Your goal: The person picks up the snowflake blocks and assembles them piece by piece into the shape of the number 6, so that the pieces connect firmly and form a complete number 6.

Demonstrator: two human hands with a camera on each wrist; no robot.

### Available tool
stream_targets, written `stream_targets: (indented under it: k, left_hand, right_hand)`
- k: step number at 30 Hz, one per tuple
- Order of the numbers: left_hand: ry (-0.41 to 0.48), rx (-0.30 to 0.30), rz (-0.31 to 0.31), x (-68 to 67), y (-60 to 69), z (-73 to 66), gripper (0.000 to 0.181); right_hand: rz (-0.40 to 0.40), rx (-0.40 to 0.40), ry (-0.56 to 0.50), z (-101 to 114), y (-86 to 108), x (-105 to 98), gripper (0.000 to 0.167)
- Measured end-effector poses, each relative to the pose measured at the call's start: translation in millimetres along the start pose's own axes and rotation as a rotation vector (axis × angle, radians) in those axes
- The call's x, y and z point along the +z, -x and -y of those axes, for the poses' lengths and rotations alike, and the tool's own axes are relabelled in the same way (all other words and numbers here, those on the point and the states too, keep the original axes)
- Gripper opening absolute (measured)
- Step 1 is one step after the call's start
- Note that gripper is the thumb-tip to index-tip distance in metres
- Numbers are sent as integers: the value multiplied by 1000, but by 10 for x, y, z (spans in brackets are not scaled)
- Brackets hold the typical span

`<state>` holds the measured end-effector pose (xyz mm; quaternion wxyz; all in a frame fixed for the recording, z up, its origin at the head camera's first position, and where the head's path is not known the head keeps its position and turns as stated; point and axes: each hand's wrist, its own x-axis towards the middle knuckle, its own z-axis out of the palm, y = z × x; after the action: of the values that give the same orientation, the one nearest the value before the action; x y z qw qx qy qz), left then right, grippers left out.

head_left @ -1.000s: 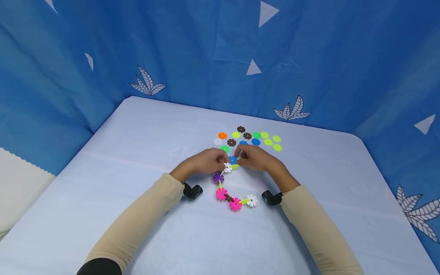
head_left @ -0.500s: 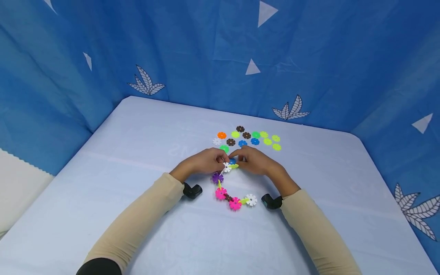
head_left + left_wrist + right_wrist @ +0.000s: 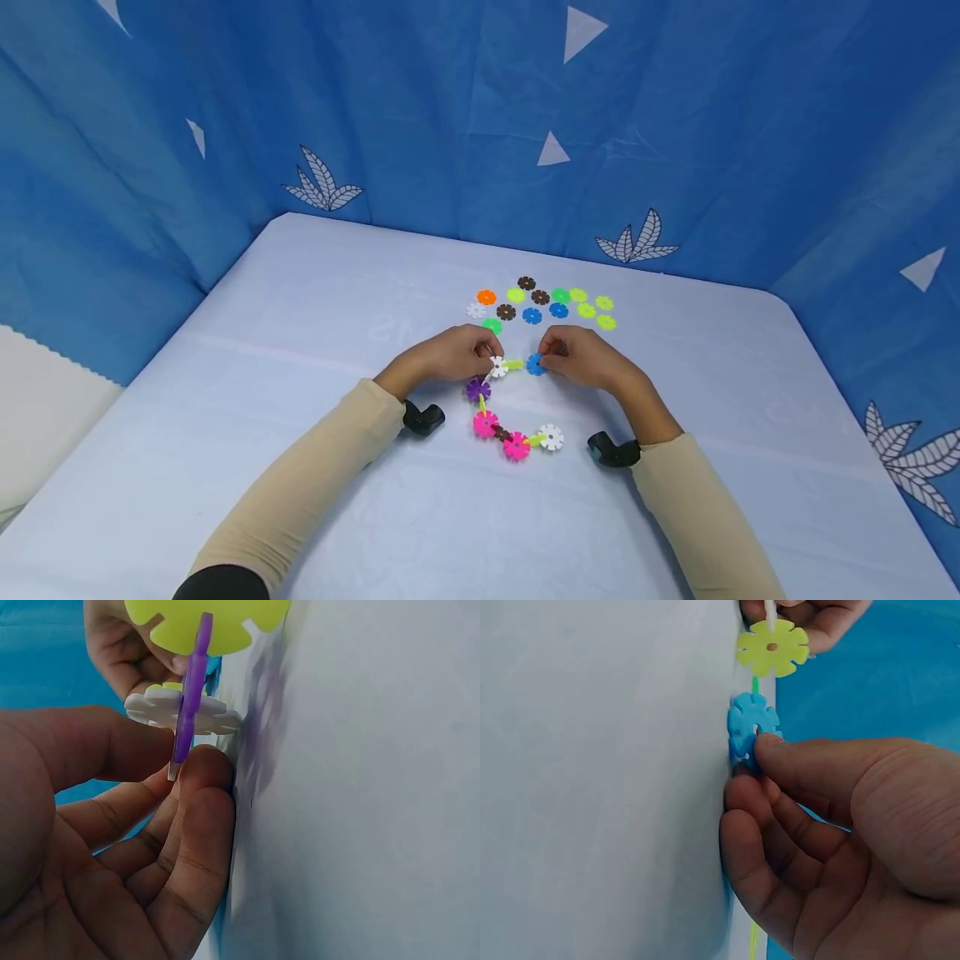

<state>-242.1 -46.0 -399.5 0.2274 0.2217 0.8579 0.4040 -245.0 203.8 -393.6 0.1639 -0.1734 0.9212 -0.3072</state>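
Rightward since half a second ago, the right hand (image 3: 581, 358) has shifted and carried the blue disc (image 3: 534, 365) with it — a clear gap now shows between that disc and the yellow-green disc (image 3: 513, 365) at the upper end of the chain (image 3: 485, 425). Thumb and fingertips of the right hand are closed in a pinch at the edge of the blue disc, whose face is turned largely toward the head camera. The left hand (image 3: 453, 350) has hardly moved; its thumb and bent fingers grip the chain near the white disc (image 3: 498, 367) and the purple disc (image 3: 477, 390), though I cannot tell exactly which piece the fingertips pinch. Below that hold, the chain curves over the white table (image 3: 360, 517) through two pink discs (image 3: 517, 447), while loose discs (image 3: 532, 316) lie spread beyond the hands. With the blue disc standing apart, it looks unjoined at this moment; my reading is that it needs lining up, slot to slot, with the yellow-green disc — and the left hand's grip should help steady that end.
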Motion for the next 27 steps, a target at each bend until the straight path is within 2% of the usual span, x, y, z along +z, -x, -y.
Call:
stream_targets:
  k: [6, 9, 19, 27]
  left_hand:
    - [-11, -4, -5, 7, 12, -16, 16]
    - [-14, 2, -10, 6, 18, -19, 16]
    - [-4, -1, -38, 33, 2, -17, 14]
    - [-7, -20, -55, 46, -3, -38, 11]
  right_hand:
    - [3, 54, -218, -78, 77, 11, 6]
    - [-5, 62, -272, -101, 71, 31, 7]
    - [-22, 109, -304, -47, 52, 70, 6]
    - [-53, 103, -368, -50, 32, 119, 5]
